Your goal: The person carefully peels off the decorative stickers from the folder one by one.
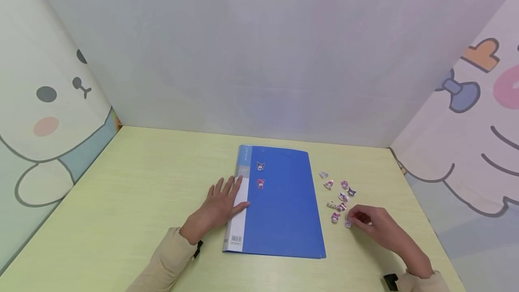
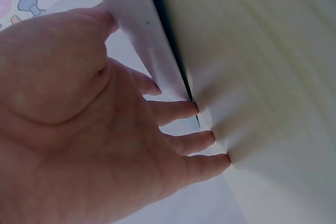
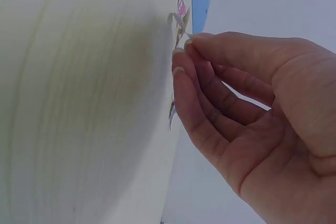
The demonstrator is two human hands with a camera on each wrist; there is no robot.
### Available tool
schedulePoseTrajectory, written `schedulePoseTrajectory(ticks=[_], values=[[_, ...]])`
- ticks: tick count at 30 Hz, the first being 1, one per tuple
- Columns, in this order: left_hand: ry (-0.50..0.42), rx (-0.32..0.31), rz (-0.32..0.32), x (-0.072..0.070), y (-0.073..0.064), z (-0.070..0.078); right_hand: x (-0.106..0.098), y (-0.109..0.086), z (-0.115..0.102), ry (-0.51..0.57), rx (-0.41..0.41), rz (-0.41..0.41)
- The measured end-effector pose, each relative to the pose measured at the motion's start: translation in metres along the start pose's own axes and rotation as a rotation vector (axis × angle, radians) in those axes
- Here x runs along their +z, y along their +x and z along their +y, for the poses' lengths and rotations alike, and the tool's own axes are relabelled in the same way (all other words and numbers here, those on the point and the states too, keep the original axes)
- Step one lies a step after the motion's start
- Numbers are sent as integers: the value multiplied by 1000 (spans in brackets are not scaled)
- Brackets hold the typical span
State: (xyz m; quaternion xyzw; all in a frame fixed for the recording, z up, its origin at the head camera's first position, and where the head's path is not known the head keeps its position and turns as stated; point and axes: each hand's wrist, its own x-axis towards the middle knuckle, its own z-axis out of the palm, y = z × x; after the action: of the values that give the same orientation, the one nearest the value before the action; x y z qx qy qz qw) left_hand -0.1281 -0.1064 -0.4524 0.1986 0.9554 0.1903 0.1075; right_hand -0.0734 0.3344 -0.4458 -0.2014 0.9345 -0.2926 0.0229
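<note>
A blue file folder (image 1: 284,211) lies flat on the table, its white-labelled spine to the left. Two small cartoon stickers, one dark (image 1: 261,166) and one pink-red (image 1: 261,184), are on its cover. My left hand (image 1: 216,208) rests with spread fingers along the spine; the left wrist view shows the fingertips touching the table beside it. Right of the folder, my right hand (image 1: 375,226) pinches a small pale sticker (image 1: 348,224) between thumb and fingertips. In the right wrist view the sticker's edge (image 3: 180,23) juts out from those fingertips.
Several loose cartoon stickers (image 1: 342,196) lie scattered between the folder and my right hand. The pale wooden table (image 1: 162,170) meets a grey-white backdrop (image 1: 251,57) behind, with cartoon-printed sheets (image 1: 450,148) on both sides.
</note>
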Motion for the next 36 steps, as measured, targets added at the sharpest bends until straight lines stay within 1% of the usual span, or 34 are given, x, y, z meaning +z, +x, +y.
schedulePoseTrajectory(ticks=[2, 5, 15, 18, 21, 25, 29, 32, 36], values=[[0, 0, -1, 0, 0, 0, 0, 0, 0, -4, 27, -16], [-2, 0, -1, 0, 0, -1, 2, 0, 1, -10, 47, -23], [-14, 7, 8, 1, 0, -2, 5, 2, -2, -35, 62, 5], [-16, 9, 10, 1, 0, -2, 7, 2, -2, -50, 54, 36], [-13, 7, 6, 1, 0, -1, 7, 2, -1, -63, 22, 56], [-14, 7, 6, 1, 0, -1, 6, 1, 1, -58, -7, 33], [-17, 8, 7, 0, 0, -1, 5, 1, 2, -57, -11, 12], [-11, 7, 4, 1, 1, -1, 5, 3, 2, -66, -17, 28], [-1, 4, 3, 1, 1, -2, 6, 7, -1, -64, -26, 80]])
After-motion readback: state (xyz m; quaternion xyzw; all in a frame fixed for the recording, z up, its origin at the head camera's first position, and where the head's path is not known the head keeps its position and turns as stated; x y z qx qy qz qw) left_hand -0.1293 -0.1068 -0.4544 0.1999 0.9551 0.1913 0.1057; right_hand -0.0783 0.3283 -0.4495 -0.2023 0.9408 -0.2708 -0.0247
